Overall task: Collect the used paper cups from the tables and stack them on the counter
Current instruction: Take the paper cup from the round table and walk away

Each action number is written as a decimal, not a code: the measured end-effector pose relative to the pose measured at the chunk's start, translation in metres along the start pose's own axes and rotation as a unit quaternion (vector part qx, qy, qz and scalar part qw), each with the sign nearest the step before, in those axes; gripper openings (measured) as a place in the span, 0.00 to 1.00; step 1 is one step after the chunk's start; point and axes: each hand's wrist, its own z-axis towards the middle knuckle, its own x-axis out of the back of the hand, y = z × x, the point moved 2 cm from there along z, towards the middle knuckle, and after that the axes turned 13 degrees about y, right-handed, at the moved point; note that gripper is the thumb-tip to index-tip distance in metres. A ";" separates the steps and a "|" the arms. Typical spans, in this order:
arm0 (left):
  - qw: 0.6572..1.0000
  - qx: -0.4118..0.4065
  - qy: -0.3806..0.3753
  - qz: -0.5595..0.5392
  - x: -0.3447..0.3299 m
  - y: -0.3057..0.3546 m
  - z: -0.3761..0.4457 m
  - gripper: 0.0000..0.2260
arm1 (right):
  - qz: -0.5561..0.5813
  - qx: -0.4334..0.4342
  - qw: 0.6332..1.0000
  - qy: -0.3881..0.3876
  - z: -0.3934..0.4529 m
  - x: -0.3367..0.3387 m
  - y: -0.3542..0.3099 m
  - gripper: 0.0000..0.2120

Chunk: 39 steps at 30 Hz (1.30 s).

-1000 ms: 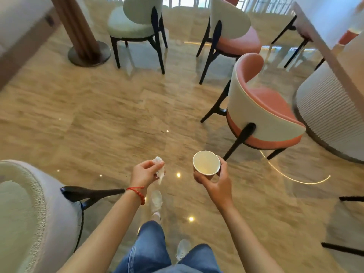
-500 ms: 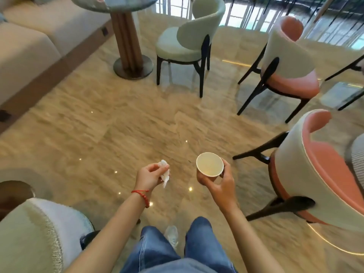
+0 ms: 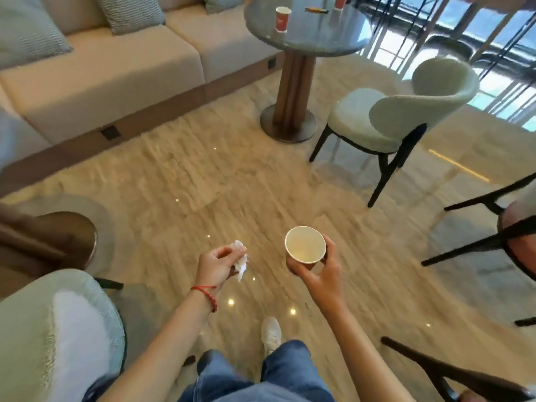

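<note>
My right hand (image 3: 320,269) grips an upright paper cup (image 3: 305,245) from below, its pale inside showing and looking empty. My left hand (image 3: 217,265) pinches a crumpled white tissue (image 3: 240,261) at about the same height, a hand's width left of the cup. Ahead, a round grey table (image 3: 307,31) on a wooden pedestal carries a red paper cup (image 3: 282,19) near its left side and a second red cup (image 3: 340,0) at the far edge, partly cut off by the frame.
A beige sofa (image 3: 116,68) with cushions runs along the left. A pale green chair (image 3: 406,117) stands right of the table, another (image 3: 52,329) at my lower left. Dark chair legs (image 3: 478,236) sit to the right. Between them lies polished marble floor (image 3: 217,192).
The view has swung left and up: the sofa and round table with red cups have come into sight, and the pink chairs slid out right. Both hands keep their hold.
</note>
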 end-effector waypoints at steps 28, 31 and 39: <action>0.960 -0.013 0.240 -0.142 0.149 0.191 0.258 0.08 | 0.027 0.037 0.957 -0.287 0.147 -0.385 -0.123 0.29; 0.956 -0.012 0.249 -0.152 0.159 0.210 0.283 0.08 | 0.025 0.046 0.952 -0.301 0.161 -0.416 -0.134 0.29; 0.943 -0.007 0.283 -0.174 0.178 0.262 0.377 0.06 | 0.022 0.053 0.941 -0.333 0.225 -0.526 -0.152 0.31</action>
